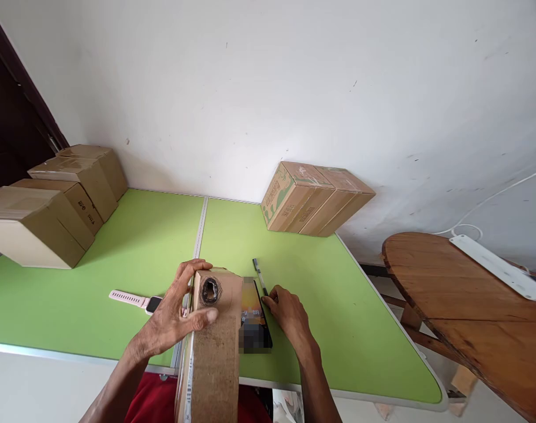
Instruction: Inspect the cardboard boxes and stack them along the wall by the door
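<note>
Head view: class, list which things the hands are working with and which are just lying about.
In hand: cardboard box, gripped by left hand; dark flat box at right hand.
Lying about: pink smartwatch, pen-like tool, left cartons, wall cartons, power strip.

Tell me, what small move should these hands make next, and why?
Probably the right hand should curl around the dark flat box and lift it. Its fingertips only touch that box's far corner. The box lies flat on the green table, right beside the cardboard box, which the left hand grips at its upper end.
</note>
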Tool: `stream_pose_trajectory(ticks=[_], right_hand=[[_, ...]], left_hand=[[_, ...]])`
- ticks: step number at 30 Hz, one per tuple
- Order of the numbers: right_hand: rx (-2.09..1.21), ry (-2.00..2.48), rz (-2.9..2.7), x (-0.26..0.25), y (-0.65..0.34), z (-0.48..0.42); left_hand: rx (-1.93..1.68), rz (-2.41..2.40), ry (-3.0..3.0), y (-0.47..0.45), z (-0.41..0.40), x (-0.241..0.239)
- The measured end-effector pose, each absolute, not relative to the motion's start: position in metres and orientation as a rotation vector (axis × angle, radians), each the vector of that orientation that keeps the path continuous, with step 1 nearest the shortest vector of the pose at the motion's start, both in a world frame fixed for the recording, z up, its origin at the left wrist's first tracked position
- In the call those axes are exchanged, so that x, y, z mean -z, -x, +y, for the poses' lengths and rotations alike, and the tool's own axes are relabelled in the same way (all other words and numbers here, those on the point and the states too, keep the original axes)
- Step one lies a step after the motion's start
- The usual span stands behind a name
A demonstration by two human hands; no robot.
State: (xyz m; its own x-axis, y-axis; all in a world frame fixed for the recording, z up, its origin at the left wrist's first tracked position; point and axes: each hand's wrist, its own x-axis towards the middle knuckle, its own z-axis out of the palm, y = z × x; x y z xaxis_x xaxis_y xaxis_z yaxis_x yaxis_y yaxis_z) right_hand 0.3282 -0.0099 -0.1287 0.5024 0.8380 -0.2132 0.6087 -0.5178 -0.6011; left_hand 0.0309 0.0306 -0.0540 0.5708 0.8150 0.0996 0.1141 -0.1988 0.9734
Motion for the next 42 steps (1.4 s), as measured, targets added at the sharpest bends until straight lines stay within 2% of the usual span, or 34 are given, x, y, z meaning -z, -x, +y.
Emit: stream_pose_trajectory(ticks=[6,15,25,42], right_hand=[[-0.787,1.948,-1.038,0.124,-0.341,-0.015],[-0.83,1.016,-0.76,0.046,-0.249,-0.053],[-0.507,1.13,-1.069,0.051,-0.197,-0.052],[-0.439,1.159,-1.254,0.039,-0.207,-0.055]], left_hand=[[-0.724,0.648,-1.678,-0.029,0.034,0.06],[-0.733,0.578,-1.714,-0.03,0.042,0.07],[-0.722,0.63,-1.726,-0.029,0.039,0.06],[-0.717,0.673,-1.727,-0.03,0.038,0.053]])
